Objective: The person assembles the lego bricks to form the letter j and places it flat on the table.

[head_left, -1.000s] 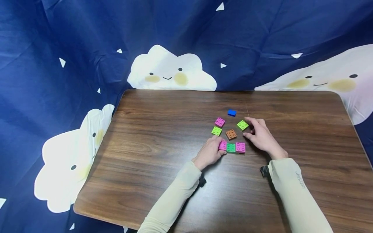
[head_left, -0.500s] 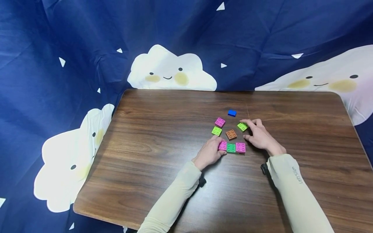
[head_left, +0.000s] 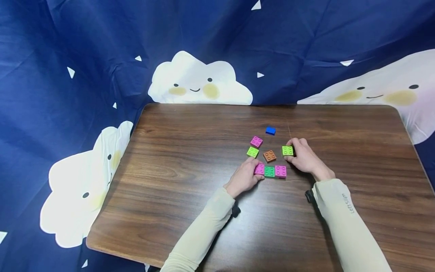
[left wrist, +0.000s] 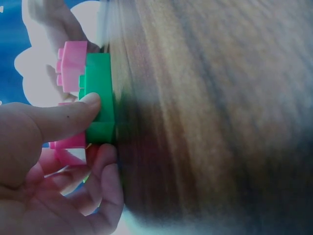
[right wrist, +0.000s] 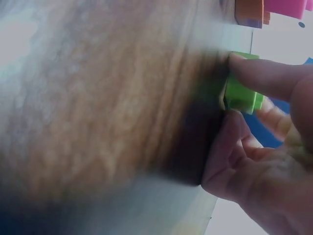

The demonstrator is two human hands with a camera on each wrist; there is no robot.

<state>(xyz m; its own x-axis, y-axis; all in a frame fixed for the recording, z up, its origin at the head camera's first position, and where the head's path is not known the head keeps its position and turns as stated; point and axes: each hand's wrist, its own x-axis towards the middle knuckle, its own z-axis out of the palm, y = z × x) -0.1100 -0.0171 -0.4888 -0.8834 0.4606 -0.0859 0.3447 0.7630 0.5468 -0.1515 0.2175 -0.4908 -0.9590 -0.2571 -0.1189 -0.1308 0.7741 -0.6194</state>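
Note:
My left hand (head_left: 244,176) grips the left end of a small joined row of toy bricks, thumb on the near side. In it, a green brick (left wrist: 100,98) lies on the table with a pink brick (left wrist: 74,66) on its far end and another pink brick (left wrist: 71,151) at the held end, partly behind the thumb. My right hand (head_left: 307,160) pinches a lime green brick (head_left: 287,150) between thumb and fingers, right of the row. The right wrist view shows that lime green brick (right wrist: 242,88) close to the table surface.
Beyond the row lie a brown brick (head_left: 270,156), a second lime green brick (head_left: 252,152), a loose pink brick (head_left: 256,142) and a blue brick (head_left: 270,130). The wooden table (head_left: 163,181) ends at a dark blue cloth (head_left: 278,45) with clouds.
My right hand has closed on the lime green brick, which has turned square to the row and shifted slightly right. The left hand and the row have stayed put.

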